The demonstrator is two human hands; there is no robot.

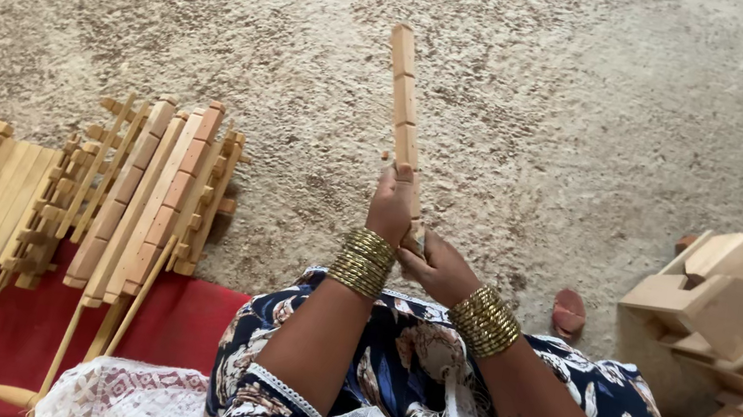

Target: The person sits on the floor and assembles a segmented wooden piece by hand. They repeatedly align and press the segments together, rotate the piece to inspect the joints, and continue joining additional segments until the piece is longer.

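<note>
A long notched wooden stick (402,98) points away from me over the sandy floor. My left hand (390,207) grips it near its lower part, fingers wrapped around it. My right hand (436,267) holds the stick's near end from below and to the right. Both wrists carry stacks of gold bangles. My lap, in a dark floral dress, lies just beneath the hands.
To the left, several wooden frames with pegs and handles (153,199) lie side by side, partly on a red cloth (174,326). At the right stands a pile of wooden blocks (722,303). A small reddish object (568,313) lies on the rough floor (597,95).
</note>
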